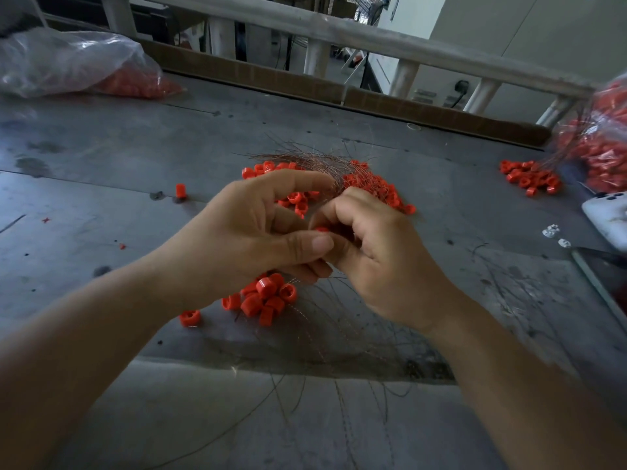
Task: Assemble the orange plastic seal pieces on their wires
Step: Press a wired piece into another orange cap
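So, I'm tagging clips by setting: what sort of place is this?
Probably a small workshop or factory assembly bench: a scuffed grey worktable, loose heaps of orange seal pieces with thin wires, and clear plastic bags holding many more.

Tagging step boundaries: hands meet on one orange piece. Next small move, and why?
Likely push the orange piece fully onto its wire: left hand and right hand both pinch it, and the wire bundle runs into the grip. The joint itself is hidden.
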{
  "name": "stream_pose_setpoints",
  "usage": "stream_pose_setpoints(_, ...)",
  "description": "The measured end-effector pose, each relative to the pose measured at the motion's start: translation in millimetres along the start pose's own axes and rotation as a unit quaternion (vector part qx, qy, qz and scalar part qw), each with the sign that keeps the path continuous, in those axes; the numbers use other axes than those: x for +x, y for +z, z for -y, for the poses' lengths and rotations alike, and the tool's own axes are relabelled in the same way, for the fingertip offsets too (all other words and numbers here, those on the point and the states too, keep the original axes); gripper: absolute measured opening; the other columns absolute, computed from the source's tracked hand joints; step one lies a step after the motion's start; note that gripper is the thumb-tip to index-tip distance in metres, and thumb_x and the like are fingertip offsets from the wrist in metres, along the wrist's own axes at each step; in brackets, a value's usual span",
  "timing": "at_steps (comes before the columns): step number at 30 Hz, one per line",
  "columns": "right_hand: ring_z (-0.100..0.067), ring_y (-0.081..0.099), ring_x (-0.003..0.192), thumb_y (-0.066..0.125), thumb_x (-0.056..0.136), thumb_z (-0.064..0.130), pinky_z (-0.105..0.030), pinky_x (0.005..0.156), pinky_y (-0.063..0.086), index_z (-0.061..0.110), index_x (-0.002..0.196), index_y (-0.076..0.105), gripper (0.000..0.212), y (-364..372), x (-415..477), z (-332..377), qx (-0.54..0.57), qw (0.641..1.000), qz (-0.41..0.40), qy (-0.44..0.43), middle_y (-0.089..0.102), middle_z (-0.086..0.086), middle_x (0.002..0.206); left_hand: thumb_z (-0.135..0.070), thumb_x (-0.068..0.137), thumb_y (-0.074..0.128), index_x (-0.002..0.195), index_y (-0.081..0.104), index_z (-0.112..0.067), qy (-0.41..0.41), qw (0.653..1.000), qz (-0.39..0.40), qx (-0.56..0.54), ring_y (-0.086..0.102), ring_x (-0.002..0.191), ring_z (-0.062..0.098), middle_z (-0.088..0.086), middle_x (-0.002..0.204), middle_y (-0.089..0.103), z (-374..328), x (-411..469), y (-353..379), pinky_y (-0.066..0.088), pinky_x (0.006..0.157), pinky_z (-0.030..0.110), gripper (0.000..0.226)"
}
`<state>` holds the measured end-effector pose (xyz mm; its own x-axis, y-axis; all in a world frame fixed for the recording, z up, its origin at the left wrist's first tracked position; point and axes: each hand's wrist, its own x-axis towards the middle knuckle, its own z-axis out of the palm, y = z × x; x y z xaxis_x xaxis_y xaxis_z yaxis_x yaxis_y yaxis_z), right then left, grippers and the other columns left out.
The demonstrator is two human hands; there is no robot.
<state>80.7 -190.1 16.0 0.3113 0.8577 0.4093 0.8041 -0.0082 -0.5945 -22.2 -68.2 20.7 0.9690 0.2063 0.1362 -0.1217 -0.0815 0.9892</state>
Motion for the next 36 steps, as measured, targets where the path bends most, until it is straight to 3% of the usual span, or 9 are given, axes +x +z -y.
stream_pose_setpoints(6, -0.003, 0.049, 0.072, 0.057, 0.080, 0.017, -0.011, 0.064, 0.039, 0.022, 0.077, 0.051, 0.008, 3, -1, 0, 0.015, 1.000, -0.015, 0.011, 0.048, 0.012, 0.077, -0.021, 0.056, 0.066, 0.116, 0.051, -0.024, -0.004, 0.999, -0.017, -0.035, 0.069, 0.060, 0.022, 0.016, 0.067, 0.069, 2, 1, 3, 0.055, 0.054, 0.024, 0.062)
stream_pose_setpoints(12, 0.005, 0.052, 0.071, 0.064, 0.076, 0.034, -0.008, 0.061, 0.040, 0.035, 0.079, 0.056, 0.008, -2, 0, 0, 0.104, 0.994, -0.024, 0.032, 0.052, 0.015, 0.075, -0.016, 0.069, 0.075, 0.110, 0.057, -0.017, -0.032, 0.997, -0.006, -0.077, 0.069, 0.063, 0.021, 0.013, 0.069, 0.070, 0, 2, -2, 0.054, 0.055, 0.024, 0.045)
stream_pose_setpoints(15, -0.003, 0.060, 0.076, 0.065, 0.067, 0.041, -0.021, 0.068, 0.052, 0.032, 0.089, 0.061, 0.025, -7, 1, 1, 0.157, 0.985, -0.019, 0.068, 0.062, 0.006, 0.085, -0.007, 0.059, 0.077, 0.105, 0.060, -0.014, -0.026, 0.995, -0.008, -0.095, 0.069, 0.061, 0.019, 0.011, 0.067, 0.070, -1, 2, -5, 0.054, 0.053, 0.022, 0.050)
stream_pose_setpoints(18, -0.007, 0.065, 0.077, 0.063, 0.067, 0.037, -0.020, 0.069, 0.053, 0.025, 0.094, 0.062, 0.030, -11, 2, 0, 0.224, 0.970, 0.001, 0.093, 0.067, 0.006, 0.082, -0.010, 0.052, 0.077, 0.102, 0.060, -0.010, -0.006, 0.989, -0.033, -0.146, 0.068, 0.059, 0.017, 0.009, 0.068, 0.070, -4, 4, -9, 0.053, 0.051, 0.019, 0.053)
stream_pose_setpoints(20, -0.002, 0.063, 0.068, 0.060, 0.069, 0.033, -0.013, 0.062, 0.048, 0.023, 0.091, 0.062, 0.025, -11, 2, 1, 0.254, 0.962, 0.004, 0.102, 0.068, 0.011, 0.072, -0.017, 0.053, 0.069, 0.100, 0.062, -0.009, 0.009, 0.978, -0.060, -0.199, 0.068, 0.060, 0.015, 0.009, 0.070, 0.071, -5, 6, -14, 0.053, 0.052, 0.018, 0.048)
stream_pose_setpoints(24, -0.001, 0.060, 0.056, 0.061, 0.079, 0.013, -0.013, 0.052, 0.047, 0.019, 0.080, 0.064, 0.007, -12, 1, 2, 0.247, 0.963, 0.000, 0.107, 0.064, 0.012, 0.059, -0.014, 0.055, 0.068, 0.091, 0.070, -0.009, 0.024, 0.966, -0.074, -0.248, 0.069, 0.064, 0.016, 0.011, 0.074, 0.071, -5, 6, -18, 0.054, 0.055, 0.018, 0.036)
stream_pose_setpoints(27, -0.003, 0.057, 0.048, 0.061, 0.081, 0.005, -0.015, 0.046, 0.045, 0.018, 0.078, 0.065, 0.014, -17, 1, 3, 0.243, 0.963, -0.002, 0.116, 0.062, 0.007, 0.055, -0.007, 0.059, 0.072, 0.087, 0.073, -0.010, 0.027, 0.967, -0.061, -0.248, 0.069, 0.065, 0.015, 0.010, 0.075, 0.071, -4, 5, -18, 0.054, 0.056, 0.018, 0.028)
stream_pose_setpoints(30, -0.005, 0.050, 0.040, 0.059, 0.082, 0.005, -0.016, 0.038, 0.040, 0.017, 0.078, 0.066, 0.015, -23, 1, 3, 0.263, 0.957, 0.002, 0.123, 0.059, 0.005, 0.054, -0.018, 0.054, 0.068, 0.075, 0.075, -0.014, 0.036, 0.971, -0.080, -0.224, 0.065, 0.058, 0.007, 0.005, 0.071, 0.071, -6, 5, -21, 0.051, 0.052, 0.014, 0.023)
stream_pose_setpoints(36, -0.004, 0.050, 0.041, 0.060, 0.082, 0.004, -0.015, 0.035, 0.038, 0.016, 0.080, 0.064, 0.013, -27, 1, -2, 0.262, 0.950, 0.019, 0.167, 0.062, 0.005, 0.059, -0.017, 0.049, 0.070, 0.060, 0.071, -0.014, 0.037, 0.986, -0.144, -0.079, 0.062, 0.051, 0.007, 0.000, 0.056, 0.065, -4, 6, -29, 0.049, 0.048, 0.014, 0.012)
